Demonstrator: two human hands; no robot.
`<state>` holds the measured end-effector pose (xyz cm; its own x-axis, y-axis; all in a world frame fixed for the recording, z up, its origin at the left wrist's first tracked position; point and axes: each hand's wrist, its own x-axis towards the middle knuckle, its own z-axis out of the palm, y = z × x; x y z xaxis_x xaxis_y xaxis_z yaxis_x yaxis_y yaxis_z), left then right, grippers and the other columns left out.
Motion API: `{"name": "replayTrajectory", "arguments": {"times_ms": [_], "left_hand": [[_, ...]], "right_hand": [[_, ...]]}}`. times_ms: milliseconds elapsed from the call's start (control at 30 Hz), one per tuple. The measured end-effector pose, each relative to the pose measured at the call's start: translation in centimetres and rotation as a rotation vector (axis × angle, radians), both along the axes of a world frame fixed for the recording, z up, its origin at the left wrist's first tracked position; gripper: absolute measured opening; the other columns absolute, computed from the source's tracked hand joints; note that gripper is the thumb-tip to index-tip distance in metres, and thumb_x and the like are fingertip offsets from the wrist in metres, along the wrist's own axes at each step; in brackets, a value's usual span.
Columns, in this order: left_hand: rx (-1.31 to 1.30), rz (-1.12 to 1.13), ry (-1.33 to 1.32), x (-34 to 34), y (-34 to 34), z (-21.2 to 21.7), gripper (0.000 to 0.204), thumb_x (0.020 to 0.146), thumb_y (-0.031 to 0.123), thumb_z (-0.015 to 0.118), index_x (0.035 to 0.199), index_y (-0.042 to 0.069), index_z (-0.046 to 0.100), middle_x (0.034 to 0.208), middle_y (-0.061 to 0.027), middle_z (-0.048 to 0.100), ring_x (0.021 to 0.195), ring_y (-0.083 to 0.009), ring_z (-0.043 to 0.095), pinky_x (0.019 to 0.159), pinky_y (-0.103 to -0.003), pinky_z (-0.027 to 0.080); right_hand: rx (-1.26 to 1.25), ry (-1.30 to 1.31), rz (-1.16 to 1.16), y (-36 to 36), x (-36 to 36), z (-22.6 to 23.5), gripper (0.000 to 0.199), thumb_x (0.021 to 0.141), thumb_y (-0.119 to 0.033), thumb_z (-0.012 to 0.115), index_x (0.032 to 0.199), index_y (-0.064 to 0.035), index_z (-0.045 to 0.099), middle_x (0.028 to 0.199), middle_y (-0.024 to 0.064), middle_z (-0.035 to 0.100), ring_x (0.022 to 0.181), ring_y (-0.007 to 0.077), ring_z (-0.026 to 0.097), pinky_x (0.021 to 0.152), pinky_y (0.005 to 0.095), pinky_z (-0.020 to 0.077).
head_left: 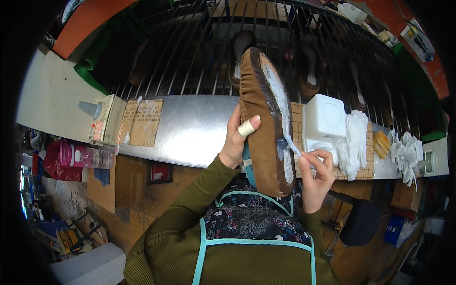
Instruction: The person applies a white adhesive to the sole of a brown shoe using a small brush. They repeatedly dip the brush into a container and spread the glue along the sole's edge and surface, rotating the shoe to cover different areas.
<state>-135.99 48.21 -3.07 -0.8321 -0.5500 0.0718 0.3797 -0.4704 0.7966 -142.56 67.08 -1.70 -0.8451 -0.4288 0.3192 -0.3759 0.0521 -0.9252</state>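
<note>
A brown shoe upper (259, 152), its underside turned toward the right, stands tilted in front of my chest. Wrapped around its side from the left, my left hand (232, 145) grips it, with pale tape on the thumb. A teal piece (246, 166) shows at the shoe's opening. The underside has a dark rim and a whitish middle strip (281, 107). My right hand (317, 178) pinches a slim white brush (294, 148). The brush's far end touches the underside near its middle; its bristles are too small to make out.
Behind the metal bench (190, 128) runs a rack of metal bars (199, 57) carrying more brown shoes (309, 76). To the right are a white plastic container (324, 116), a white cloth (355, 142), a yellow block (381, 144) and white gloves (406, 154). Cardboard (142, 123) lies left.
</note>
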Motion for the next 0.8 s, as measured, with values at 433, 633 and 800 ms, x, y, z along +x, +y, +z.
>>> {"name": "replayTrajectory", "arguments": {"times_ms": [433, 633, 800], "left_hand": [[-0.055, -0.032, -0.019, 0.1, 0.0, 0.6, 0.07, 0.081, 0.025, 0.067, 0.139, -0.001, 0.035, 0.13, -0.0122, 0.05, 0.118, -0.0209, 0.051, 0.102, -0.032, 0.039], [-0.098, -0.032, -0.02, -0.1, -0.5, 1.3, 0.068, 0.082, 0.024, 0.067, 0.138, 0.0, 0.037, 0.129, -0.012, 0.051, 0.117, -0.0202, 0.051, 0.102, -0.032, 0.039], [-0.126, -0.02, -0.03, -0.5, -1.2, 1.8, 0.062, 0.083, 0.024, 0.066, 0.134, 0.001, 0.041, 0.124, -0.0101, 0.054, 0.112, -0.0183, 0.054, 0.098, -0.031, 0.043]], "right_hand": [[0.028, 0.375, -0.134, -2.4, -2.7, 0.2, 0.017, 0.078, -0.004, 0.074, 0.095, -0.003, 0.073, 0.096, 0.0056, 0.054, 0.068, 0.0103, 0.05, 0.058, 0.0228, 0.0406], [-0.023, 0.332, 0.03, -2.0, -4.3, 0.5, 0.016, 0.078, -0.003, 0.074, 0.093, -0.0025, 0.073, 0.094, 0.0055, 0.055, 0.07, 0.0108, 0.052, 0.058, 0.0226, 0.0419], [0.0, 0.237, 0.15, -0.7, -4.2, 0.2, 0.014, 0.079, -0.003, 0.074, 0.093, -0.0005, 0.072, 0.091, 0.0053, 0.055, 0.071, 0.0103, 0.053, 0.059, 0.022, 0.0429]]}}
